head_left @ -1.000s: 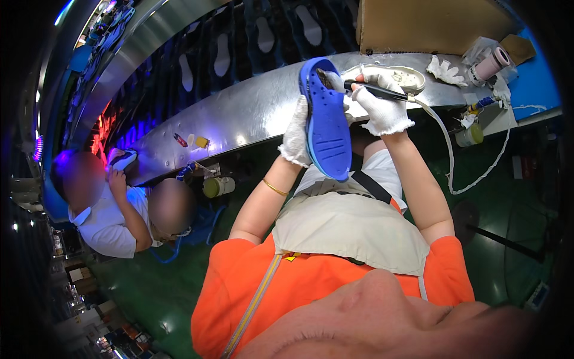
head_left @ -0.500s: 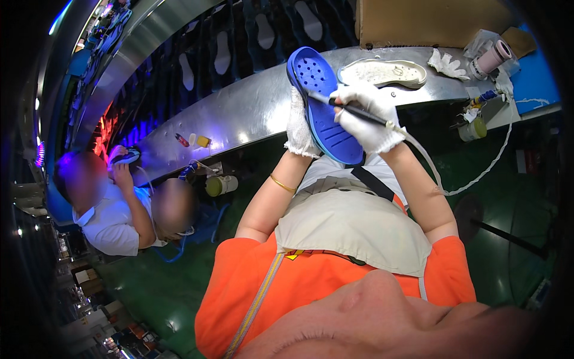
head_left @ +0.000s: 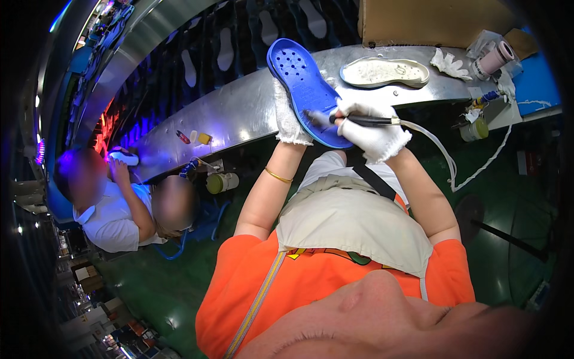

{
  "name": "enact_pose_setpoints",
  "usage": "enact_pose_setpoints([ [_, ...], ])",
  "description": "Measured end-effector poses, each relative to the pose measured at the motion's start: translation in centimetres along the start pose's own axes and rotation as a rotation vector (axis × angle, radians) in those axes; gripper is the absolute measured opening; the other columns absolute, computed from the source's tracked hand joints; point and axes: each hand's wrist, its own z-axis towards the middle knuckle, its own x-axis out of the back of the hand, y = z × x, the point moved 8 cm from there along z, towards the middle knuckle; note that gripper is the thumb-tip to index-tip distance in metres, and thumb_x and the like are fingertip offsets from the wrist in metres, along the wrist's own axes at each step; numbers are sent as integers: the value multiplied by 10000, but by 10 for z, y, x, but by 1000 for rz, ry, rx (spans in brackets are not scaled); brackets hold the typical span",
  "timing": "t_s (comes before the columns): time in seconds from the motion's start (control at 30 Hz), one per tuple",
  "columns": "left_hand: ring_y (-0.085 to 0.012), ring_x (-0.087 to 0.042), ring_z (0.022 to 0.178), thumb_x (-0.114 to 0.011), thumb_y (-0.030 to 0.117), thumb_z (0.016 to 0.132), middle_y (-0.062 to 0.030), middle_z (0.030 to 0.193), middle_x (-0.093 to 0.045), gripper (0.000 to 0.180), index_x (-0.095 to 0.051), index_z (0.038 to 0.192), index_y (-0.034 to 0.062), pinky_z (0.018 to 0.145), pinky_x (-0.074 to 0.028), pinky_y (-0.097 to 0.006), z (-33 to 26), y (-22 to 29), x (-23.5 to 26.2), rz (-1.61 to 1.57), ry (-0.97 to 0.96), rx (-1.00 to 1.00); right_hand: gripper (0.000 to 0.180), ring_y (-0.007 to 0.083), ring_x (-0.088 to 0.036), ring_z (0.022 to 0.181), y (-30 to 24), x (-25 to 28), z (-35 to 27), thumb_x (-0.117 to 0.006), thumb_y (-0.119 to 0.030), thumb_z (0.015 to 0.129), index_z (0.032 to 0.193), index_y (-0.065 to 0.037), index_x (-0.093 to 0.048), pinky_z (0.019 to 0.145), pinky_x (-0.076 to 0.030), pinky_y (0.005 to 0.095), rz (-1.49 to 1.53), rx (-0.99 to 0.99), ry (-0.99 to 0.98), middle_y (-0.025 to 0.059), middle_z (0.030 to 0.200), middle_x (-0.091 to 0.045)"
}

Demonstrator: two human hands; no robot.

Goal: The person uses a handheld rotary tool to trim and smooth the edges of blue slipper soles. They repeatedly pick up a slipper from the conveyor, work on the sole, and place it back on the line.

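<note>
Tilted further since before, the blue sole (head_left: 308, 90) sits gripped in the left hand (head_left: 289, 116); right hand (head_left: 371, 122) presses a brush (head_left: 350, 119) against its heel, near the white sole (head_left: 385, 71).

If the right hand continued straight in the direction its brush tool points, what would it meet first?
The right hand holds a brush tool pointing leftward, its tip already at the blue shoe sole. Beyond that, probably the gloved left hand; depth is unclear.

Both gloved hands raised: L hand (head_left: 291, 116), R hand (head_left: 372, 124), fingers curled.
</note>
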Motion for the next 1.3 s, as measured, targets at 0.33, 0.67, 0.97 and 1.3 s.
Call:
enact_pose_setpoints([
  [0.33, -322, -576, 1004, -397, 647, 843, -164, 1153, -566, 700, -473, 1253, 85, 887, -473, -479, 2, 15, -9, 19, -14, -14, 115, 80, -569, 793, 11, -1, -2, -626, -30, 796, 907, -16, -599, 737, -479, 252, 88, -232, -57, 45, 880, -624],
  [0.67, -319, -430, 1207, -326, 598, 883, -143, 1361, -397, 699, -336, 1371, 98, 1030, -345, -471, -18, -14, -39, -171, -238, 108, 132, 108, -588, 775, 3, 19, 0, -648, 1, 767, 888, -20, -600, 724, -486, 249, 139, 197, 173, 65, 886, -612],
  [0.97, -330, -453, 1187, -311, 682, 842, -155, 1335, -430, 787, -346, 1365, 95, 997, -381, -484, -16, -5, -47, -117, -208, 73, 118, 120, -603, 794, 21, 6, -10, -616, -18, 799, 912, -1, -589, 712, -490, 260, 306, -171, 57, 73, 892, -620],
  [1.3, -251, -481, 1175, -278, 369, 983, -118, 1287, -487, 466, -389, 1325, 73, 984, -423, -390, -12, 6, -71, -14, -486, 48, 84, 127, -586, 767, 20, 5, -5, -625, -14, 772, 851, -7, -597, 745, -495, 279, 383, -103, -29, 74, 893, -611],
])
